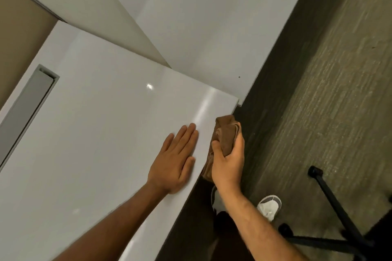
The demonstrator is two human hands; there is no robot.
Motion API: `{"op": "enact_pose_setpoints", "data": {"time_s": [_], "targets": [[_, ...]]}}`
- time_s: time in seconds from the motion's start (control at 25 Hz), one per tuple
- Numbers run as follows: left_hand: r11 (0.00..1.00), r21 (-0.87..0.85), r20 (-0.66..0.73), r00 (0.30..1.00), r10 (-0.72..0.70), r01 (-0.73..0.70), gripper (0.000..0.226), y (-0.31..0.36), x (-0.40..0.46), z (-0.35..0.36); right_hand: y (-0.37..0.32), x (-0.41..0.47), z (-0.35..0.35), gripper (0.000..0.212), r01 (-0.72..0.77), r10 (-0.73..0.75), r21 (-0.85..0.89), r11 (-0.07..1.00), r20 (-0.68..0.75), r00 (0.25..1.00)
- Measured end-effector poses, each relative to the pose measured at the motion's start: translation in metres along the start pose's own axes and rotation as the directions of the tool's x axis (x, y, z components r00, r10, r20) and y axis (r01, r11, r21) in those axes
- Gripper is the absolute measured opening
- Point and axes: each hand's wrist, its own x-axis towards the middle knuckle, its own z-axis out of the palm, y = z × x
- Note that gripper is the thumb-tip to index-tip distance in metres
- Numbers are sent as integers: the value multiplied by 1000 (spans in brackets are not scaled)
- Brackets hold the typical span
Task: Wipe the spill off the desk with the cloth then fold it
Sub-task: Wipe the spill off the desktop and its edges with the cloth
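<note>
A brown cloth (226, 131) is bunched up at the front edge of the white desk (101, 112), partly hanging off it. My right hand (229, 161) is closed around the cloth just beyond the desk edge, near the front right corner. Beside it, my left hand (176, 159) lies flat on the desk, palm down and fingers together, holding nothing. No spill shows on the glossy desk surface.
A grey cable slot (27, 110) is set into the desk at the left. A second white desk (201, 27) adjoins behind, with a white divider panel (89, 17) between them. The black chair base (339, 218) and my white shoe (269, 205) stand on the carpet at lower right.
</note>
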Motion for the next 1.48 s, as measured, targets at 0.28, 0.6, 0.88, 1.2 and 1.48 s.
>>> {"op": "enact_pose_setpoints", "data": {"time_s": [0.28, 0.6, 0.88, 1.2, 1.48], "targets": [[998, -65, -40, 999, 0, -2, 63, 2, 4, -6, -57, 102, -34, 62, 17, -13, -122, 992, 33, 999], [893, -368, -178, 924, -340, 258, 72, -11, 93, -45, -75, 156, -64, 48, 29, 29, -204, 978, 274, 961], [764, -384, -171, 773, -611, 518, 79, -2, 146, -37, -99, 228, -61, 56, -67, 131, -159, 985, 442, 888], [766, -230, -158, 754, -638, 600, 79, 1, 150, -33, -107, 285, 13, 39, -178, 274, -209, 961, 675, 685], [767, -222, -186, 746, -639, 601, 80, -4, 151, -31, -125, 300, 103, 50, 286, 128, -276, 918, 887, 444]]}}
